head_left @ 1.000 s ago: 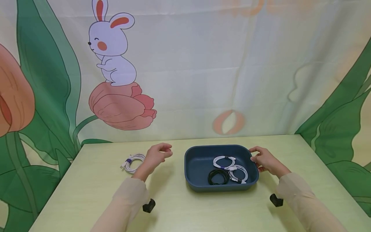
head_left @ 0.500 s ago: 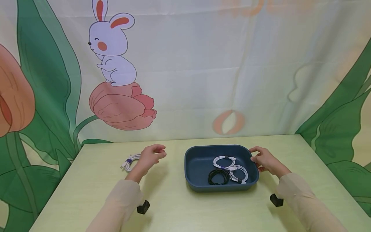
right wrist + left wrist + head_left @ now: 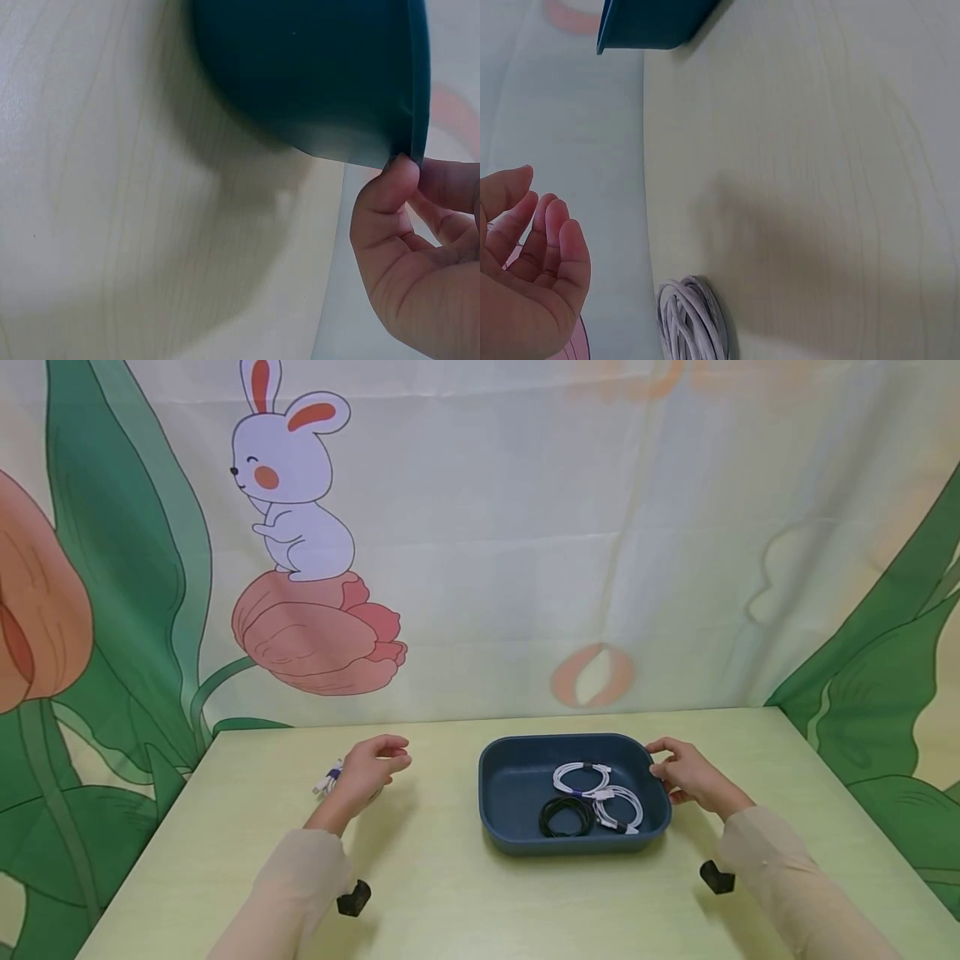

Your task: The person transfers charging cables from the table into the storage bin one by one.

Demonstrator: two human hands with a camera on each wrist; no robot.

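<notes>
My left hand hovers above the table at the left, fingers loosely bent and holding nothing. Partly hidden behind it lies a coiled white cable with a blue tie; the left wrist view shows the coil on the tabletop below the hand. A dark blue rectangular bin stands right of centre. Its right rim is pinched between thumb and fingers of my right hand, as the right wrist view of the bin also shows. Inside are two coiled white cables and a coiled black cable.
The pale wooden table ends at the back against a hanging printed cloth with a rabbit and flowers. A black angular piece sits by the left sleeve, another black piece by the right sleeve.
My left hand has moved leftward, away from the bin and over the white cable coil, now covering more of it. My right hand stays on the bin's rim; the bin has not moved.
</notes>
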